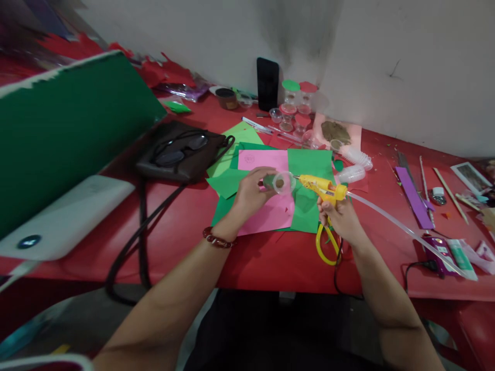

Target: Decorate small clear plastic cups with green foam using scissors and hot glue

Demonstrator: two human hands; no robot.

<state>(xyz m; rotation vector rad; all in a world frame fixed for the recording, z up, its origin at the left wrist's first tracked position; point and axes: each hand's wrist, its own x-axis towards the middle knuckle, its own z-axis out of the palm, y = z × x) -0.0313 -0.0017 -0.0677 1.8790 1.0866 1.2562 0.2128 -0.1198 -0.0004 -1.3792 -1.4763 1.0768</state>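
Observation:
My left hand (251,191) is closed around a small clear plastic cup (282,182) with something green and brown at its base, held sideways above the pink paper (266,211). My right hand (337,215) grips a yellow glue gun (320,187) with a long clear glue stick (402,229) trailing out its back. The gun's nozzle touches the cup's rim. Both hands hover over overlapping green sheets (309,170) on the red table (266,260).
Yellow-handled scissors (327,247) lie under my right wrist. A dark bag with glasses (180,150) sits left, beside a big green board (69,123). A phone (267,83), finished cup pieces (296,103) and stacked cups (356,157) stand behind. Purple strip, sticks and tubes lie right.

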